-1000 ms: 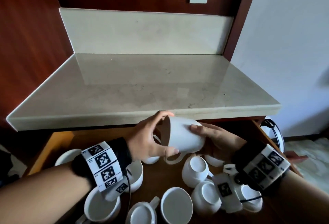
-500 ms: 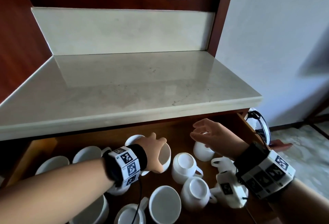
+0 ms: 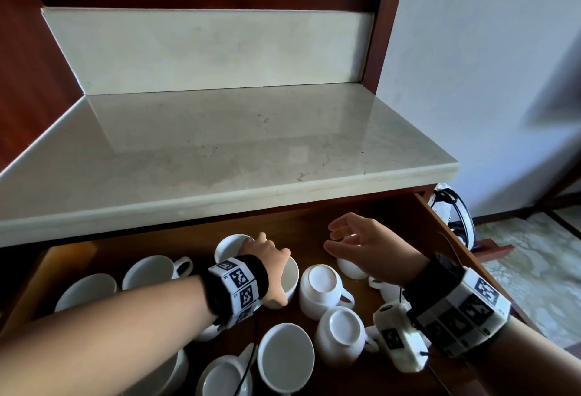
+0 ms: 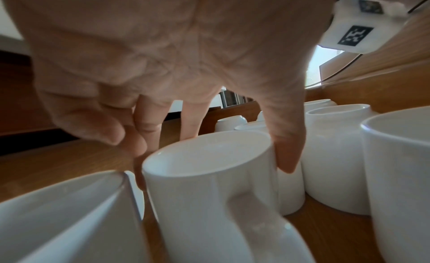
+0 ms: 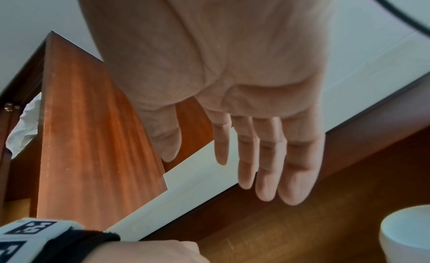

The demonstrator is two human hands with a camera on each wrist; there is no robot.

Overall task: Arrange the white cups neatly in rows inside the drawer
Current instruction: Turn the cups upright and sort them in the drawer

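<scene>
The wooden drawer [image 3: 151, 240] stands pulled out and holds several white cups. My left hand [image 3: 270, 258] reaches down over an upright white cup [image 3: 290, 273] in the middle and grips its rim. In the left wrist view the thumb [image 4: 287, 153] lies on one side of this cup [image 4: 209, 167] and curled fingers [image 4: 139, 149] on the other. My right hand [image 3: 345, 238] hovers open and holds nothing, above a small cup [image 3: 349, 268] at the back right. Its fingers [image 5: 267, 175] hang straight. Two cups [image 3: 320, 288] [image 3: 341, 332] stand upside down between my wrists.
A pale stone counter [image 3: 220, 159] overhangs the drawer's back. Upright cups [image 3: 151, 269] [image 3: 85, 292] [image 3: 284, 354] fill the left and front. The drawer's right wall [image 3: 440, 222] is close to my right wrist, and a black-and-white object [image 3: 452, 210] stands beyond it.
A second ago both hands held a tilted cup up by the counter edge. That cup now stands upright in the drawer under my left hand, and my right hand has let go.
</scene>
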